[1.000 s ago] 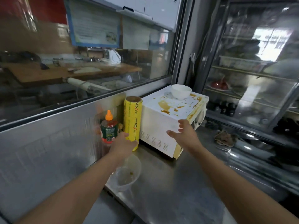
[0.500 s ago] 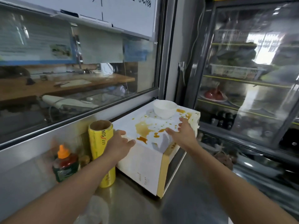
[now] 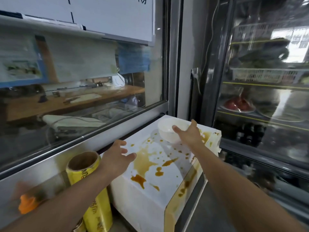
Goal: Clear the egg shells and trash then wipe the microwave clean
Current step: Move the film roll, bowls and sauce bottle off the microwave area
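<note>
Now standing by the yellow roll (image 3: 90, 190), hollow inside. Reaching over the messy microwave (image 3: 150, 178) top, left hand (image 3: 115, 158) spread wide, gripping nothing. Right hand (image 3: 189, 135) holding the white bowl (image 3: 167, 131) by its rim; inside hard to see.

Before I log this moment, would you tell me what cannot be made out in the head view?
- White bowl: contents hidden by its rim and the right hand.
- Microwave: the door front is seen edge-on, the interior hidden.
- Orange-capped bottle: motion-blurred, its label unreadable.
- Yellow wrap roll: its base is cut off by the bottom edge and the left forearm.
- Egg shells: none visible.
- Left hand: contact with the microwave is unclear.
</note>
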A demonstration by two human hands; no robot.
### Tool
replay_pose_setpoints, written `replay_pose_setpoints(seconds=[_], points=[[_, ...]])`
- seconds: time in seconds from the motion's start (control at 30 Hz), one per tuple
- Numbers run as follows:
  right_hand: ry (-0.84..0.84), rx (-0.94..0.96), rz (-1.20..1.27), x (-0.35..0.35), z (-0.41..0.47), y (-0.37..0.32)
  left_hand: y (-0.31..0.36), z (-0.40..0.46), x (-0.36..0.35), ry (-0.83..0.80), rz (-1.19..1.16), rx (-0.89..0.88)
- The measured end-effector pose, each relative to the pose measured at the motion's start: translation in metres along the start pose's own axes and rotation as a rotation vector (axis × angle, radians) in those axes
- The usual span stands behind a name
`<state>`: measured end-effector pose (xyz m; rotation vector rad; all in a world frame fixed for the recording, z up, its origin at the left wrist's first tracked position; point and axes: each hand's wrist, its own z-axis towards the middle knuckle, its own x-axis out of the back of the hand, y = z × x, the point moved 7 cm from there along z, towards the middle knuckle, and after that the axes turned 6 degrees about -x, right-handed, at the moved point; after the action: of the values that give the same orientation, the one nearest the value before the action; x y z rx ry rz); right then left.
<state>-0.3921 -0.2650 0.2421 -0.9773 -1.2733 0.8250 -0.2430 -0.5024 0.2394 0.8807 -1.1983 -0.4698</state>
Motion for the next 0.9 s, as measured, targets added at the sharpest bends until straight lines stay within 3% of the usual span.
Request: replay_pose_setpoints(seconds=[0.47, 0.9], points=[[-0.049, -0.138, -0.022, -0.017, 0.007, 0.021, 0.002, -0.001, -0.005, -0.007, 0.019, -0.009], [-0.115, -0.178, 0.190, -0.029, -0.023, 0.015, -0.006, -0.031, 0.021, 0.066, -0.017, -0.017]])
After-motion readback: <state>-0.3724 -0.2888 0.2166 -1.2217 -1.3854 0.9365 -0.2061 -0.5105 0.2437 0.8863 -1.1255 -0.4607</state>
